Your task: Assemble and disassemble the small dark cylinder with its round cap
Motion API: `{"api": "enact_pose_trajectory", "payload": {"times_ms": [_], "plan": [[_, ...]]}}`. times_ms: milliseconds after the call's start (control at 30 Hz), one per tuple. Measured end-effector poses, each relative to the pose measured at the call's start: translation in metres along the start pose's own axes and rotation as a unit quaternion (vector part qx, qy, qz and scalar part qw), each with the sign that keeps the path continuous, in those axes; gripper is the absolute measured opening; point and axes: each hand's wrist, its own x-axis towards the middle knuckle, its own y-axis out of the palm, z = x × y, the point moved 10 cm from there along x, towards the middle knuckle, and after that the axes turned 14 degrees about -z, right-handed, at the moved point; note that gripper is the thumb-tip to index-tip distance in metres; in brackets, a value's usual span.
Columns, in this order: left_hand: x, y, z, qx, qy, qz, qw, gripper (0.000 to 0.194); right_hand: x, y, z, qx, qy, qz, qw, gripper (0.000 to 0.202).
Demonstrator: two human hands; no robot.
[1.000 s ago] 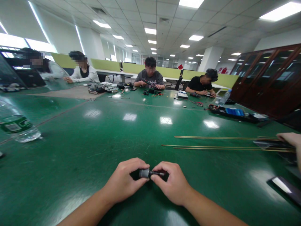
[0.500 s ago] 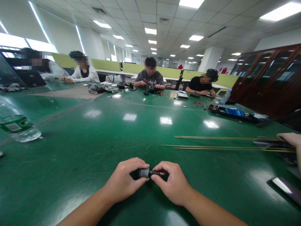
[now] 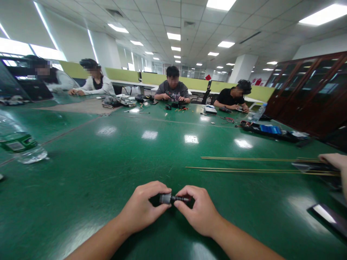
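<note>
A small motor-like part has a grey cylindrical body [image 3: 165,198] and a thin dark shaft [image 3: 181,198] with light rings along it. It lies level, low in the middle of the head view. The grey body is gripped between the thumb and fingers of my left hand [image 3: 145,206]. My right hand [image 3: 199,209] pinches the shaft close to where it meets the body, and the shaft's reddish far end points into that palm. Both hands are just above the green table [image 3: 108,180]. Fingers partly hide the part, so its exact kind is unclear.
Brass-coloured rods [image 3: 244,169] lie to the right, near another person's hand [image 3: 333,160]. A dark phone-like slab [image 3: 328,218] is at the right edge, a water bottle [image 3: 24,144] at the left. Several people work across the table among loose parts; an open dark case [image 3: 271,131] sits back right.
My hands keep the same grip on the part, and its grey body has shifted very slightly left. Across the table, a person's hands and the dark item they hold have moved a little.
</note>
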Motion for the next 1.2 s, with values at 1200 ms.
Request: {"api": "enact_pose_trajectory", "payload": {"times_ms": [1200], "plan": [[0.0017,-0.0031,0.0009,0.004,0.006,-0.007,1.000,0.027,-0.0005,-0.0011,-0.0022,0.000,0.006,-0.006,1.000,0.002]]}}
